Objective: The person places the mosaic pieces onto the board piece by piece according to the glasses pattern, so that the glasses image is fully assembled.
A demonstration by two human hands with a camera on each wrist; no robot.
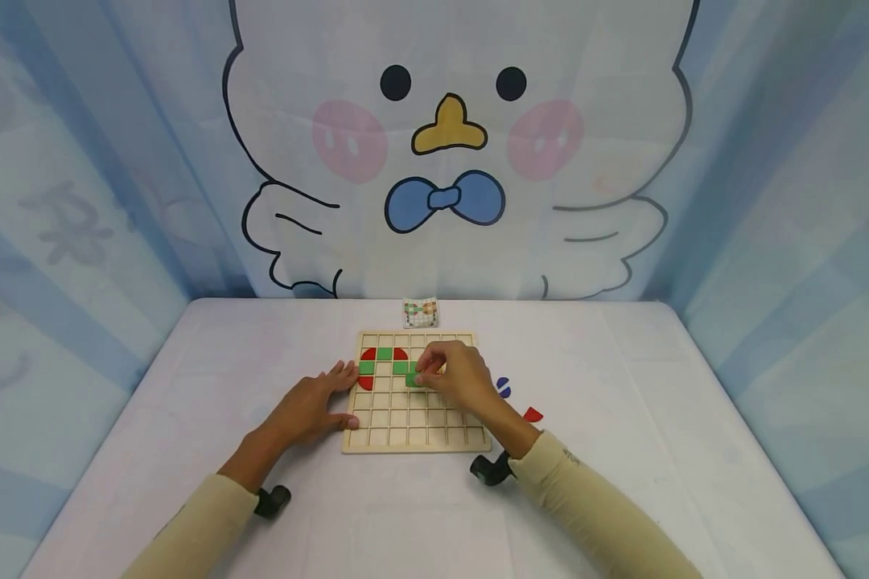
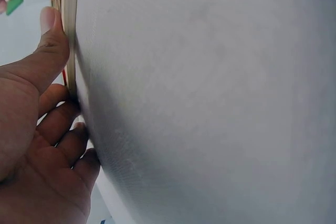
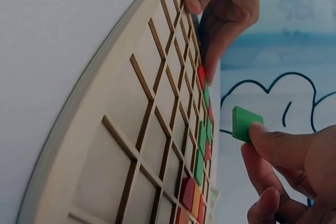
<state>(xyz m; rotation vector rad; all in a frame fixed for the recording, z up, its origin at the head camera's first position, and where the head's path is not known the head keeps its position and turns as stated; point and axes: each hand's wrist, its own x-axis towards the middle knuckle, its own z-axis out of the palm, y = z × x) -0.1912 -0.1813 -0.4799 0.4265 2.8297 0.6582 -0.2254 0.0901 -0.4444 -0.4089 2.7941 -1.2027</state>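
Pinching one green tile (image 3: 243,123) in my right hand (image 1: 458,376) over one board (image 1: 388,417); my left hand (image 1: 306,408), fingers spread, is steadying its edge. I'm judging it partway filled: four seated green tiles (image 1: 385,354), three red corners (image 1: 365,383), plus red and orange pieces (image 3: 187,193), count unclear. Two blue halves (image 1: 503,382) and one red wedge (image 1: 532,415) are waiting loose on the bench (image 1: 623,418).

A small curtained-off tabletop setting; whether a home, studio or office lies behind the cloth, I can't fairly tell. A white-covered table (image 1: 376,523) spreads toward six o'clock, a fabric backdrop (image 1: 586,48) printed with a big cartoon bird (image 1: 445,163) closes off twelve, and blue-and-white curtains (image 1: 80,305) wall in nine and three.
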